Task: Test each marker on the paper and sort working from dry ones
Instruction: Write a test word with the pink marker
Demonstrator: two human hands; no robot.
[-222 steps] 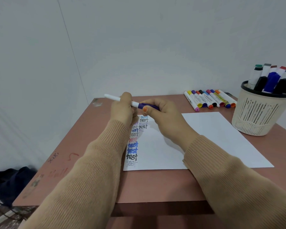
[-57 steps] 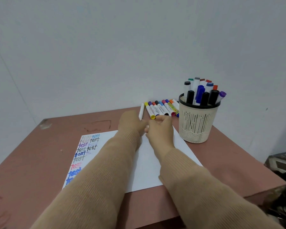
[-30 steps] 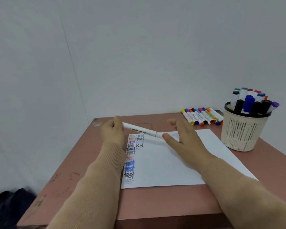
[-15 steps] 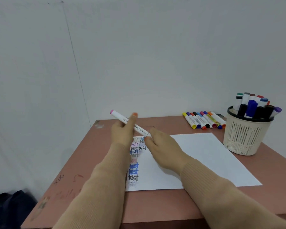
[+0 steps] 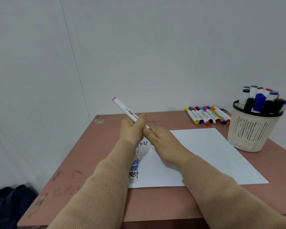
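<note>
With your left hand (image 5: 132, 129) curled round the slim white plastic marker with the pink end (image 5: 124, 108) — slanting toward upper left at mid-frame, above the white paper sheet (image 5: 205, 154) — and your right hand (image 5: 162, 140) pinching its lower end, pull straight along the barrel to uncap it.

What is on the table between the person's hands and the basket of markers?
Head view: just the blank part of the paper lies between the left hand, right hand and the basket; the row of markers sits farther back.
</note>
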